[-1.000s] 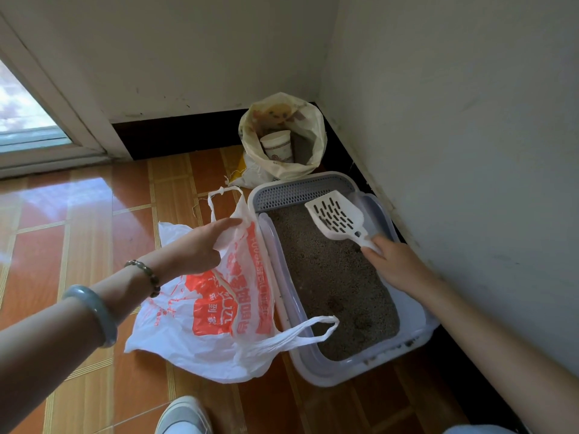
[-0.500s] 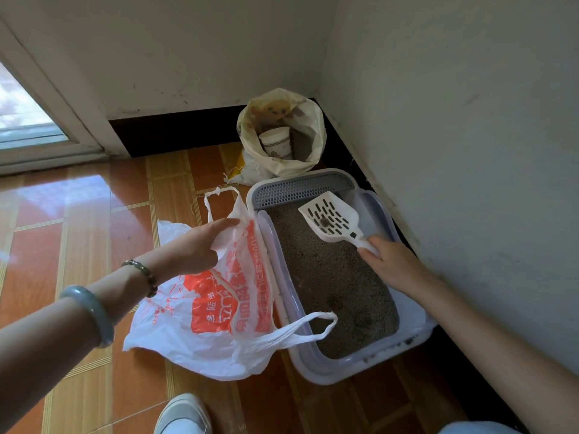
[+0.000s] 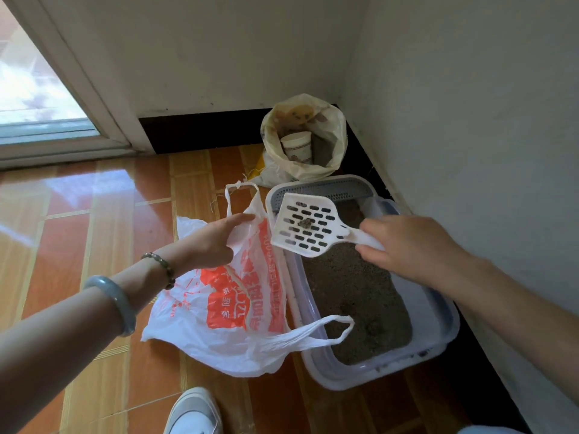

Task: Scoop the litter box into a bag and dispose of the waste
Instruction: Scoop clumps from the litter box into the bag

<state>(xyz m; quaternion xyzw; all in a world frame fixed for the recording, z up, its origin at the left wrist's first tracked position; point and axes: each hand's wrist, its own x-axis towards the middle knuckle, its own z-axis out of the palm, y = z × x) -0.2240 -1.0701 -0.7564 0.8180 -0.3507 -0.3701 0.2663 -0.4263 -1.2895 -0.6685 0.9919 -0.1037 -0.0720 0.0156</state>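
A pale plastic litter box point(image 3: 438, 349) full of grey-brown litter sits on the floor along the right wall. My right hand point(image 3: 407, 242) grips the handle of a white slotted scoop point(image 3: 308, 228), held above the box's far left corner with a small clump on it. To the left of the box lies a white plastic bag point(image 3: 219, 308) with red print. My left hand point(image 3: 216, 242) pinches the bag's upper edge and holds it up beside the scoop. One bag handle drapes over the box rim.
An open yellowish sack point(image 3: 305, 139) with a paper cup inside stands in the corner behind the box. A glass door point(image 3: 34, 89) is at the far left. The floor is glossy orange tile. My white shoe point(image 3: 194, 411) is at the bottom edge.
My right hand has lifted the scoop out of the litter and swung it left toward the bag. A clump now rests on the scoop. My left hand keeps its hold on the bag's edge.
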